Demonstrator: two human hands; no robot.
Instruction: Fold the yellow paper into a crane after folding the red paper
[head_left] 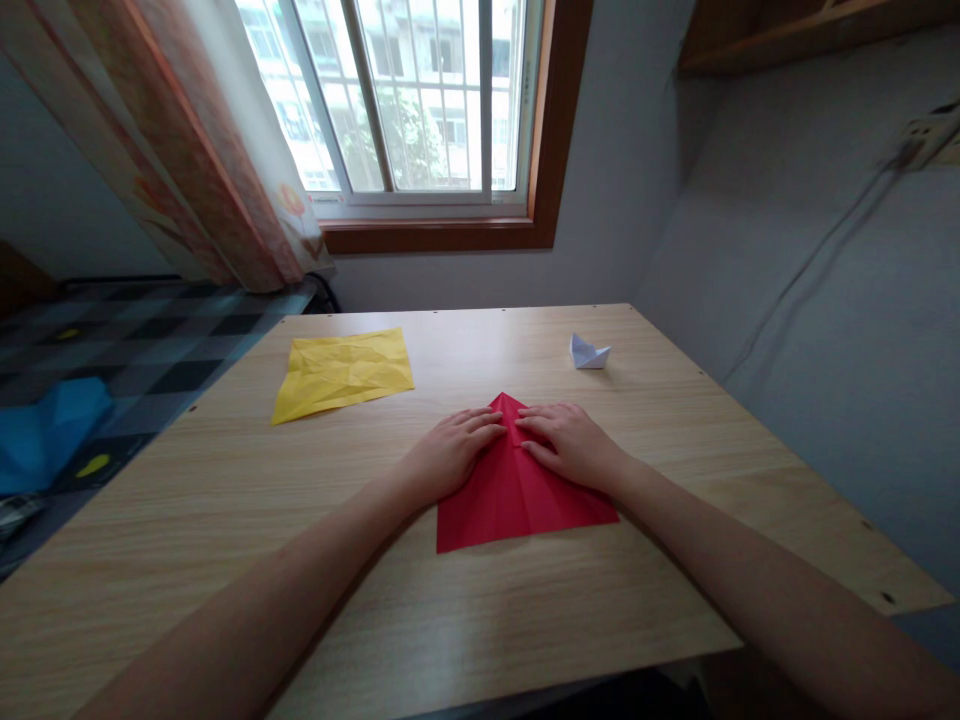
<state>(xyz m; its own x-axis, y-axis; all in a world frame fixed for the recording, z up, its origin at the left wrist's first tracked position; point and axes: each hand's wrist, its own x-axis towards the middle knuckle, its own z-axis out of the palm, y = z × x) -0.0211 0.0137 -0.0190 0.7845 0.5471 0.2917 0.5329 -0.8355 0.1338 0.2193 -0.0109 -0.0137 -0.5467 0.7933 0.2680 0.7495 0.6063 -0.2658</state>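
Red paper (517, 495), apex away, under both flat hands

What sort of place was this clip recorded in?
Probably a room in a home, perhaps a bedroom: a wooden table stands under a barred window with a patterned curtain, beside what looks like a bed with a checked cover.
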